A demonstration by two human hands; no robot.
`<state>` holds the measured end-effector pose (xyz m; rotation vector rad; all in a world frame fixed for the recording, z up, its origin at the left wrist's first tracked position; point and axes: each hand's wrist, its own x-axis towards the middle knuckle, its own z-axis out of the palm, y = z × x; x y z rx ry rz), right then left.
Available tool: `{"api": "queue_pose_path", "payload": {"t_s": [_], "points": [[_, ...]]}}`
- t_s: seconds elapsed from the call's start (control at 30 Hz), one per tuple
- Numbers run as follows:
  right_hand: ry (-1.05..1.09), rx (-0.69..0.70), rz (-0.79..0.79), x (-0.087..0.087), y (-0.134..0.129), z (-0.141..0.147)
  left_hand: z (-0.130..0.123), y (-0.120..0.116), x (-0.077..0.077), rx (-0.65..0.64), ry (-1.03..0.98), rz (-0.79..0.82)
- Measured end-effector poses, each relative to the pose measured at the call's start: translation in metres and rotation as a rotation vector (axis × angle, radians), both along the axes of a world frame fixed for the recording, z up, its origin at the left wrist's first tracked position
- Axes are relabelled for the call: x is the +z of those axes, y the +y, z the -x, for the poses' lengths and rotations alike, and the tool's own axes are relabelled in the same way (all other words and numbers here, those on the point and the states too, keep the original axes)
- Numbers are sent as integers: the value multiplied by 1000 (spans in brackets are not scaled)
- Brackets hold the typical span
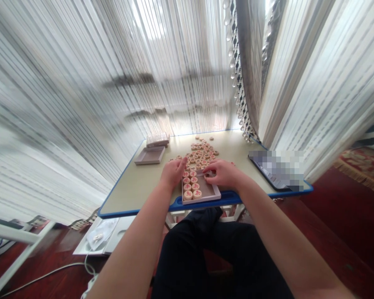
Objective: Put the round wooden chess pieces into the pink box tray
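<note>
An open shallow box [210, 191] lies at the table's front edge, with two columns of round wooden pieces with red characters [195, 187] along its left side. My left hand [174, 171] rests at the box's left back corner, its fingers curled and the thumb up; what it holds, if anything, is hidden. Over the right back part of the box is my right hand [220, 172], its thumb and fingers closed around a round wooden piece [207, 175]. Behind both hands many more loose pieces [201, 155] are spread on the table.
A second shallow box [150, 155] sits at the table's back left, in front of a stacked pack [157, 140]. On the right side lies a dark flat device [268, 172], partly blurred out. Sheer curtains [187, 83] hang behind the blue-edged table [127, 187].
</note>
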<state>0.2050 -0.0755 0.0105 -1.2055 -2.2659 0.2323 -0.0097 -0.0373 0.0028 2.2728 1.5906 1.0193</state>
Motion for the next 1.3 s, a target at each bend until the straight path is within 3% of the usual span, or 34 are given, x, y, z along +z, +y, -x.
{"api": "queue_pose_path", "payload": {"t_s": [0.6, 1.3], "points": [[-23, -84, -15, -1, 1, 0, -2, -2, 1, 16, 30, -17], [-30, -59, 0, 0, 0, 0, -2, -1, 0, 52, 58, 5]]}}
